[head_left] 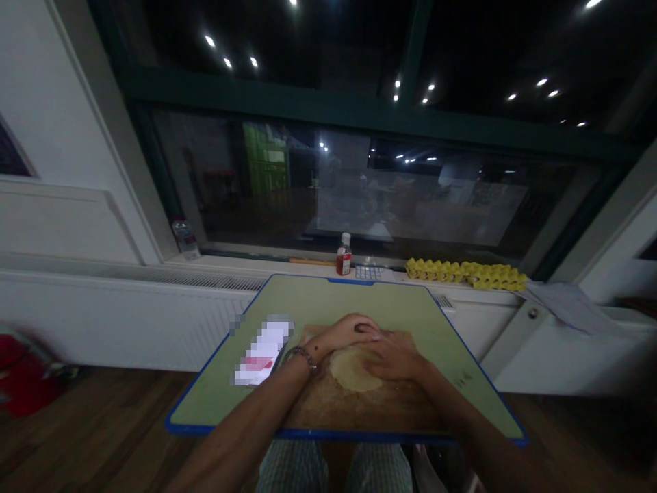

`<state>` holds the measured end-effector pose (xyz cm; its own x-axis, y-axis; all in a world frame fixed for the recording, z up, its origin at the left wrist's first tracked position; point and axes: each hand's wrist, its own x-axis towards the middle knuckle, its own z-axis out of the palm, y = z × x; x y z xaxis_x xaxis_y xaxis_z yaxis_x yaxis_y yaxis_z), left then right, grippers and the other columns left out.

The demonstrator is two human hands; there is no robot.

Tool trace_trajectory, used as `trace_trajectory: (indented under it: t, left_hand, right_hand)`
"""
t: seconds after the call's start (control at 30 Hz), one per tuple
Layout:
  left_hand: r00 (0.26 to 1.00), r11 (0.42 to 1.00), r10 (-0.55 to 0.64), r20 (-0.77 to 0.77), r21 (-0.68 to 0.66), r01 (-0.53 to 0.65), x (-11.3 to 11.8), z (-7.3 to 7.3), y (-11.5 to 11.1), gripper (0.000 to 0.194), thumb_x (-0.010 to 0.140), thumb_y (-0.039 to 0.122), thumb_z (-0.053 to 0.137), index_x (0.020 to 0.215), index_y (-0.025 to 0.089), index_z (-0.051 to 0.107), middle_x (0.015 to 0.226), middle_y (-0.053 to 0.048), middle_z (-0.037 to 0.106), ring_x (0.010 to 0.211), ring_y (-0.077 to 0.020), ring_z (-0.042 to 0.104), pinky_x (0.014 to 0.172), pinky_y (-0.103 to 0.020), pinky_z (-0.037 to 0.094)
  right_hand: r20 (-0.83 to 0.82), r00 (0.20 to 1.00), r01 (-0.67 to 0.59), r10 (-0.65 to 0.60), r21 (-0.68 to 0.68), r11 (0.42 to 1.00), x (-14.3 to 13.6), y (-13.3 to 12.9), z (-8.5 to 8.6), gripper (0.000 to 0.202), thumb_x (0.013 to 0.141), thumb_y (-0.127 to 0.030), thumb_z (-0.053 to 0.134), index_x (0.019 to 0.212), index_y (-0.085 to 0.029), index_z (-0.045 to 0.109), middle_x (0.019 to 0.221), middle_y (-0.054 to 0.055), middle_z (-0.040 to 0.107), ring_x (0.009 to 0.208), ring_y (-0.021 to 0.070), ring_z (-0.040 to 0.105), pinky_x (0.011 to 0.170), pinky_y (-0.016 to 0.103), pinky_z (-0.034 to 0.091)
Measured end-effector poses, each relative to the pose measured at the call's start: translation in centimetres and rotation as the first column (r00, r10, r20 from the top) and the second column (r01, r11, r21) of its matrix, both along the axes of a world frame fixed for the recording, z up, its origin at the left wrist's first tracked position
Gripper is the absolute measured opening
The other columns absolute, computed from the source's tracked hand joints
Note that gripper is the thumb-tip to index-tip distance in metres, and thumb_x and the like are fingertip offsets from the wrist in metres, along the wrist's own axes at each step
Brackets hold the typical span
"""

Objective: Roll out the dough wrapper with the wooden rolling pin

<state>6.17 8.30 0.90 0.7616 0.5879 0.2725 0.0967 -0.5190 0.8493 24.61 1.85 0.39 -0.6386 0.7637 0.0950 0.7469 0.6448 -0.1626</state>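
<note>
A thin round sheet of dough (354, 371) lies on a floured wooden board (359, 411). My right hand (394, 355) rests palm down over the dough's right side, fingers stretched out and touching it. At the dough's far edge is my left hand (350, 330), with a bracelet on its wrist. Its fingers curl round toward the right, and their tips meet the fingers of my right hand. Whatever lies under the left hand's curled fingers is hidden.
Under the board is a pale green table (328, 301) with a blue rim. A lit phone (264, 352) lies left of the board. Along the windowsill stand a small bottle (344, 255), yellow egg trays (465, 274) and a clear plastic bottle (185, 239).
</note>
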Motion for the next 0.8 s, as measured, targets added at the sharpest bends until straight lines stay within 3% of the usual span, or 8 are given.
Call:
trace_trajectory:
  t: [0.23,0.43,0.57,0.67,0.8]
  left_hand:
    - [0.992,0.962,0.073,-0.102,0.269,-0.044,-0.6,0.5,0.0,0.030,0.088,0.048,0.064,0.093,0.020,0.073,0.095,-0.004,0.071,0.098,-0.0192,0.059,0.091,-0.029,0.042]
    - [0.992,0.972,0.032,-0.123,0.237,-0.002,-1.0,0.8,-0.6,0.032,0.090,0.046,0.060,0.098,0.017,0.071,0.092,-0.004,0.069,0.087,-0.0174,0.061,0.077,-0.025,0.046]
    - [0.988,0.952,0.062,-0.143,0.305,-0.015,-1.5,0.7,-0.7,0.028,0.092,0.042,0.058,0.103,0.019,0.070,0.098,-0.004,0.070,0.091,-0.0176,0.062,0.081,-0.025,0.046]
    - [0.968,0.914,0.139,-0.208,0.403,-0.045,-2.6,0.4,-0.6,0.028,0.094,0.041,0.056,0.111,0.023,0.069,0.107,-0.004,0.070,0.101,-0.0190,0.062,0.090,-0.027,0.044]
    - [0.889,0.829,0.322,-0.325,0.550,-0.099,-4.4,-0.2,-1.0,0.033,0.101,0.037,0.039,0.110,0.023,0.069,0.111,-0.005,0.070,0.107,-0.0195,0.059,0.097,-0.031,0.041]
  right_hand:
    - [-0.025,0.995,-0.098,0.097,-0.033,0.995,0.3,-0.6,0.3,0.056,0.088,-0.040,0.059,0.143,-0.036,0.049,0.143,0.004,0.054,0.125,0.0279,0.052,0.105,0.045,0.039]
    - [-0.028,0.995,-0.100,0.099,-0.008,0.995,0.1,-1.2,1.0,0.052,0.088,-0.038,0.057,0.140,-0.036,0.053,0.142,0.002,0.055,0.128,0.0248,0.050,0.109,0.042,0.037]
    - [-0.043,0.995,-0.093,0.093,0.002,0.996,0.3,-1.2,0.7,0.050,0.088,-0.037,0.057,0.138,-0.035,0.055,0.148,0.002,0.049,0.132,0.0239,0.048,0.109,0.042,0.037]
    - [-0.055,0.996,-0.071,0.073,0.040,0.997,0.8,-1.3,0.1,0.047,0.092,-0.035,0.051,0.139,-0.033,0.055,0.154,0.002,0.040,0.136,0.0234,0.044,0.110,0.042,0.037]
    - [-0.138,0.990,0.049,-0.037,0.080,0.996,1.6,-1.4,-0.6,0.055,0.095,-0.035,0.047,0.149,-0.025,0.042,0.148,0.007,0.049,0.131,0.0222,0.049,0.111,0.042,0.036]
